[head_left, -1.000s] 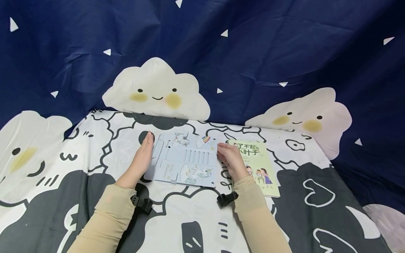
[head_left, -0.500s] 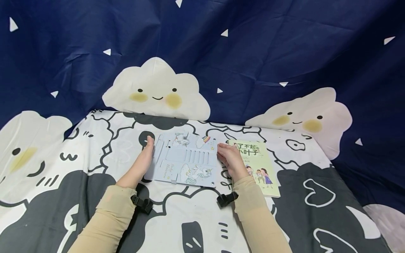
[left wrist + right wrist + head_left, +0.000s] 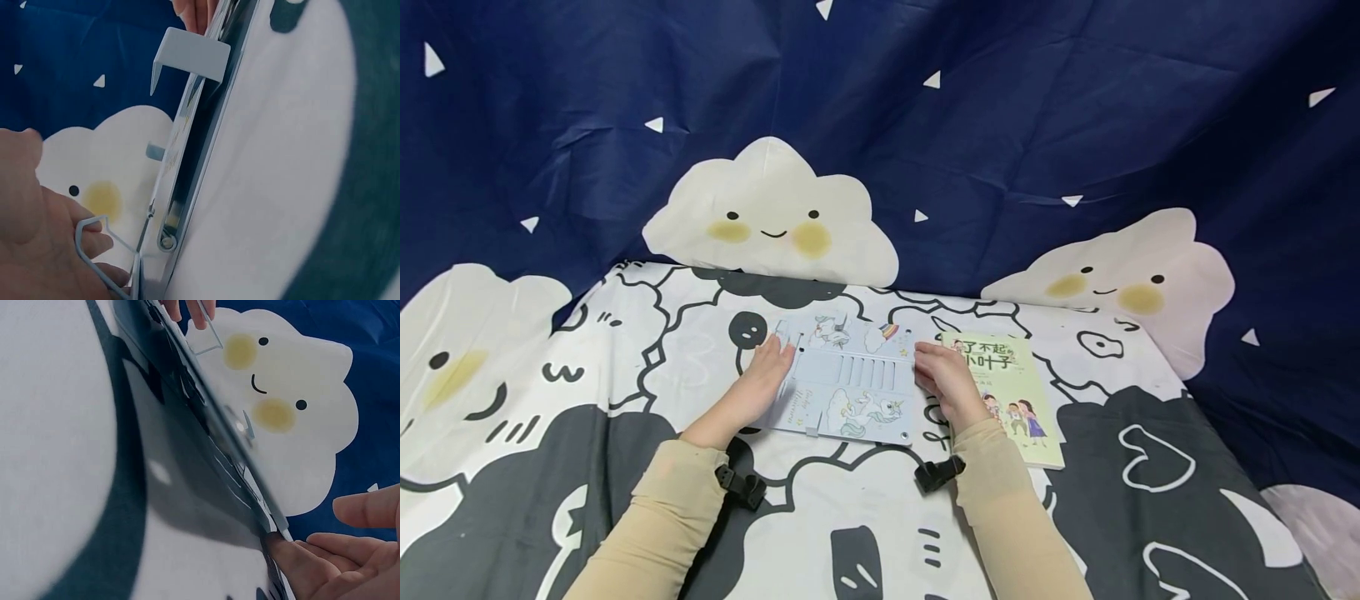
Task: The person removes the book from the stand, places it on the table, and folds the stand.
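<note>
A pale blue book stand (image 3: 857, 371) printed with unicorns, a cloud and a rainbow lies on the sheep-patterned cloth in the head view. My left hand (image 3: 748, 396) is at its left end, where the fingers lie against a bent wire support (image 3: 80, 242) in the left wrist view. My right hand (image 3: 951, 383) touches the right edge with fairly straight fingers. In the right wrist view its thumb (image 3: 365, 509) stands apart from the plate and a finger reaches the corner. A folded metal clip (image 3: 194, 53) sticks out from the stand's near edge.
A light green book (image 3: 1030, 400) with drawn children on its cover lies just right of the stand, partly behind my right hand and forearm. A dark blue curtain (image 3: 1000, 150) with clouds hangs behind the cloth-covered surface (image 3: 805, 517).
My left hand has moved right, from beside the stand's left end to over it, and the wire support there has swung inward. The right hand and the green book stay put.
</note>
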Tool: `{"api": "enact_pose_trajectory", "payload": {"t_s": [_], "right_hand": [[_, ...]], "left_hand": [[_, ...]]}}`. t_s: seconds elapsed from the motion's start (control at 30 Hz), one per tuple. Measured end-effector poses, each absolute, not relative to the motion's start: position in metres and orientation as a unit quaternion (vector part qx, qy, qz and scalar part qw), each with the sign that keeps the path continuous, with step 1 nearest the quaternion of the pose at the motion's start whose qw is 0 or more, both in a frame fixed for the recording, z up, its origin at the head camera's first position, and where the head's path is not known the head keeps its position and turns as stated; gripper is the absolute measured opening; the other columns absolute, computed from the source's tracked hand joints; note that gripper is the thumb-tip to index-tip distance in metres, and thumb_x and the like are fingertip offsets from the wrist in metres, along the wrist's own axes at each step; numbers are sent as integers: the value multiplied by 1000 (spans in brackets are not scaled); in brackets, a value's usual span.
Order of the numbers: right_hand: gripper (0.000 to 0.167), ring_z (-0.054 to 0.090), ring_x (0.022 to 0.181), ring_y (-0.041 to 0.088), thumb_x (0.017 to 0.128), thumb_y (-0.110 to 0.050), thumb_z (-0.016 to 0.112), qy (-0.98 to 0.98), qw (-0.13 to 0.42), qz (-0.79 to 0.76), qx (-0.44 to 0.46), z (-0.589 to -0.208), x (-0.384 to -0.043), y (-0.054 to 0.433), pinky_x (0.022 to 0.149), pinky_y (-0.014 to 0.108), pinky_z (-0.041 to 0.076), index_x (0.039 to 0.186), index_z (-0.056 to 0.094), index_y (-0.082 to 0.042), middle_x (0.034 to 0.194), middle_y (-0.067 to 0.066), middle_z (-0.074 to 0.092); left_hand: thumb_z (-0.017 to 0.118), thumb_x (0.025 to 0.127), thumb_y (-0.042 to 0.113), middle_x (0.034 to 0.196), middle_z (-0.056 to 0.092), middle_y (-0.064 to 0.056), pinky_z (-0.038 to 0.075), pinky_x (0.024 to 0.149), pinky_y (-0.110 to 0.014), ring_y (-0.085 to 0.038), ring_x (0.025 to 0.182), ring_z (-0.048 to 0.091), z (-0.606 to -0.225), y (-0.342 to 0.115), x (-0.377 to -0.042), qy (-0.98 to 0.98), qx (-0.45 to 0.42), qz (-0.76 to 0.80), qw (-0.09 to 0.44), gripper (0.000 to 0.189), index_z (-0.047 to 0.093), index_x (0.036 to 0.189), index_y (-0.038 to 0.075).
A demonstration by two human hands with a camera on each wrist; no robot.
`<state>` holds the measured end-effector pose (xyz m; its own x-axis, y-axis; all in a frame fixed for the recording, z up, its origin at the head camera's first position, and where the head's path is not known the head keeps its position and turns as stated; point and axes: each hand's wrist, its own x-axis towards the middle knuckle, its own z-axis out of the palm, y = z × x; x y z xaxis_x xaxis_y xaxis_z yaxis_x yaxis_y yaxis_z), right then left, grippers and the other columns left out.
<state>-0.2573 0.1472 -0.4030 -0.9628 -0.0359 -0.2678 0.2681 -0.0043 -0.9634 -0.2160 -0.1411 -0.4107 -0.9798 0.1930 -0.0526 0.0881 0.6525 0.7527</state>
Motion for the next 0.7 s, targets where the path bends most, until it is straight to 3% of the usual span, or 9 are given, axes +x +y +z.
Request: {"api": "enact_pose_trajectory", "payload": {"t_s": [0.3, 0.47, 0.7], "right_hand": [[49, 48, 137, 29, 100, -11, 51, 714, 110, -686, 90, -405, -257, 145, 114, 38, 41, 147, 43, 2, 149, 19, 47], [49, 50, 136, 28, 99, -12, 52, 713, 109, -686, 97, -404, -257, 144, 113, 37, 42, 146, 44, 1, 147, 19, 49], [50, 49, 136, 29, 99, -12, 53, 714, 110, -685, 93, -403, -255, 144, 113, 38, 42, 146, 44, 2, 148, 20, 48]], "left_hand": [[30, 105, 51, 162, -8, -29, -3, 121, -62, -49, 148, -16, -410, -139, -214, 917, 82, 384, 71, 86, -2, 152, -13], [36, 102, 55, 159, -1, -37, 0, 120, -65, -55, 146, -11, -409, -134, -209, 936, 102, 329, 78, 94, 5, 149, -20], [39, 100, 59, 161, 1, -32, -4, 120, -64, -48, 149, -13, -408, -129, -201, 956, 98, 242, 131, 95, 13, 150, -17]]}}
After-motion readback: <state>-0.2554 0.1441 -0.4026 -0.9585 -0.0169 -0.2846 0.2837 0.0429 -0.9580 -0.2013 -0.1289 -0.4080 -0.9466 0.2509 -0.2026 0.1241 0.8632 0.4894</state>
